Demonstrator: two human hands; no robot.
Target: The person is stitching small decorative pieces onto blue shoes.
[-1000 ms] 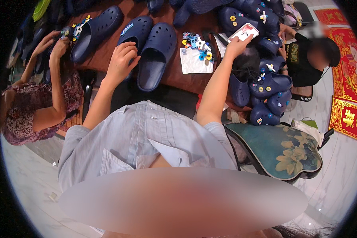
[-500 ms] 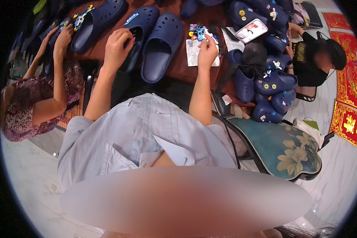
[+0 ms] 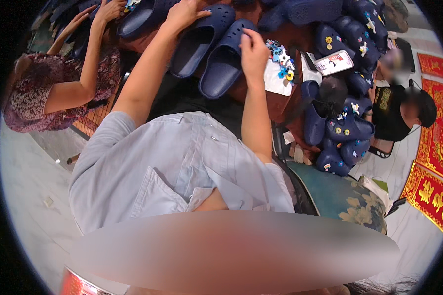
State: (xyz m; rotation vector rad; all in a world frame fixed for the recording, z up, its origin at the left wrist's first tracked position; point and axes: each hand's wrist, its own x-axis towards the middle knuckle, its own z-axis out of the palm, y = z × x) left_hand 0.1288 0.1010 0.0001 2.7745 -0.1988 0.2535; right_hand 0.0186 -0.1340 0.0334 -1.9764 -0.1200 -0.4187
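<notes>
Seen from the head, the right hand (image 3: 255, 51) has moved from the charms (image 3: 283, 61) on the white packet (image 3: 278, 84) to the right clog (image 3: 224, 61), beside its toe; the left hand (image 3: 183, 17) has reached forward to the toe of the left clog (image 3: 198, 43). Both clogs lie side by side on the surface (image 3: 281, 105). Right fingers are curled, left ones partly hidden; whether either grasps anything, I cannot tell.

This looks like a small workshop: navy clogs (image 3: 225, 71) crowd the brown bench (image 3: 279, 108) at twelve o'clock and pile up towards two, with colourful shoe charms (image 3: 283, 60) at one. Co-workers appear at ten (image 3: 76, 91) and half past two (image 3: 396, 105). Marble-patterned floor tiles (image 3: 37, 216) and red-gold banners (image 3: 430, 194) at three lend a domestic look.
</notes>
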